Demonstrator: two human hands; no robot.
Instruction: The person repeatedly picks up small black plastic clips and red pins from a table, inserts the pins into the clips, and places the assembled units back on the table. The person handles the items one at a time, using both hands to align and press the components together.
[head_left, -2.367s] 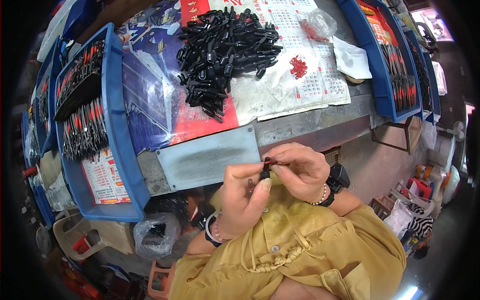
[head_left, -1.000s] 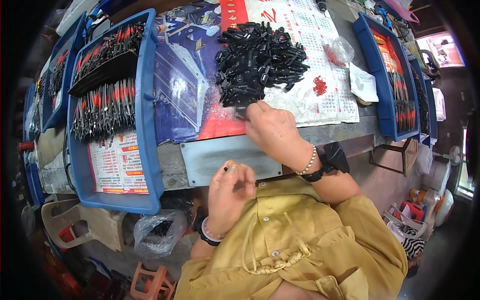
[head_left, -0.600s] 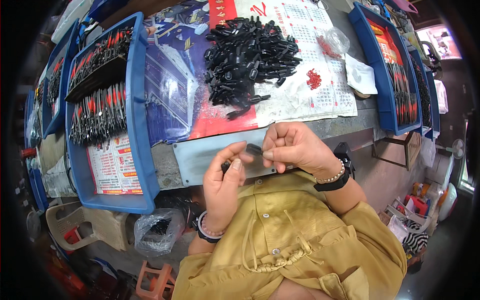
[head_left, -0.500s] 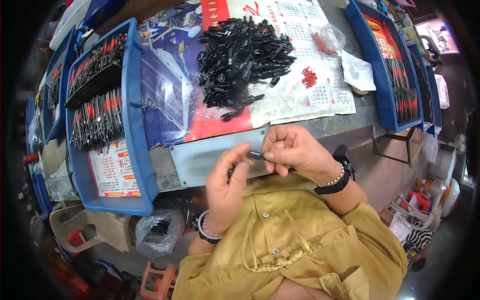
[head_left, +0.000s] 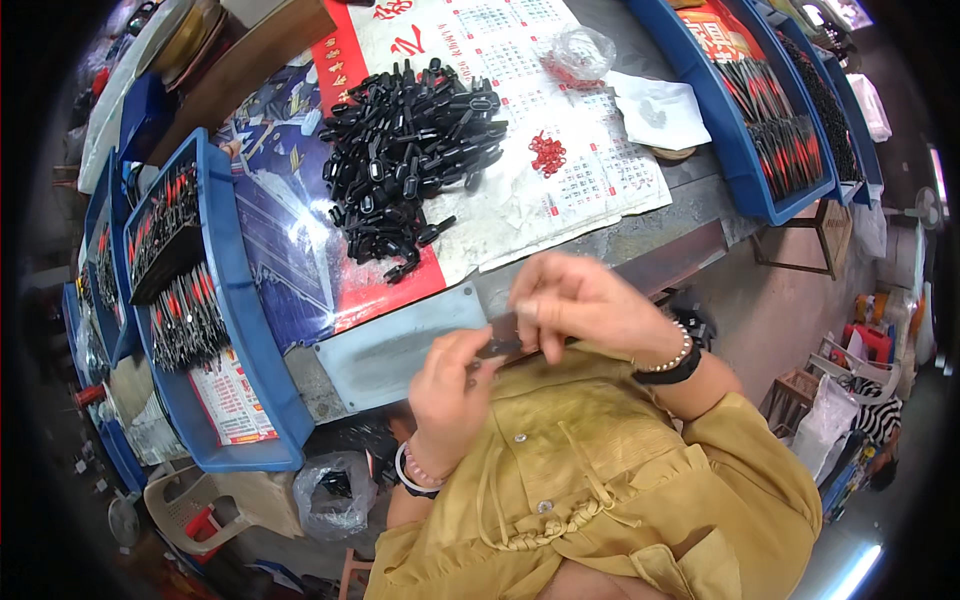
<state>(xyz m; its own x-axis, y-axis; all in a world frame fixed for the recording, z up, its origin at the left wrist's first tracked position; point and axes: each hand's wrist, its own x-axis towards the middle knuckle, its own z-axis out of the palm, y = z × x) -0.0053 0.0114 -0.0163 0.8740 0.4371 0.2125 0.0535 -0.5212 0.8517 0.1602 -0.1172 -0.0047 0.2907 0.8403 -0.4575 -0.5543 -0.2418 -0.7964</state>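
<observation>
My left hand (head_left: pixel 450 385) is closed, thumb and fingers pinching a small black plastic part (head_left: pixel 497 348) in front of my chest. Just to its right, my right hand (head_left: pixel 575 305) has thumb and forefinger drawn together over the part's right end. Its fingers are smeared by motion, and whatever they pinch is too small to make out. Both hands are above the table's near edge, beside a grey-blue metal plate (head_left: pixel 400 350). Beyond them lies a heap of similar black parts (head_left: pixel 405 150), with a small cluster of red rings (head_left: pixel 548 154) to its right.
Blue trays (head_left: pixel 265 375) of black-and-red pieces stand at the left; another blue tray (head_left: pixel 735 150) is at the right. Printed sheets (head_left: pixel 600 195) cover the tabletop. A clear plastic bag (head_left: pixel 585 52) and a white cloth-like sheet (head_left: pixel 660 112) lie at the back right.
The view has turned, so the table items appear shifted left. My left fingers have closed on the black part, and my right hand has lifted slightly relative to it.
</observation>
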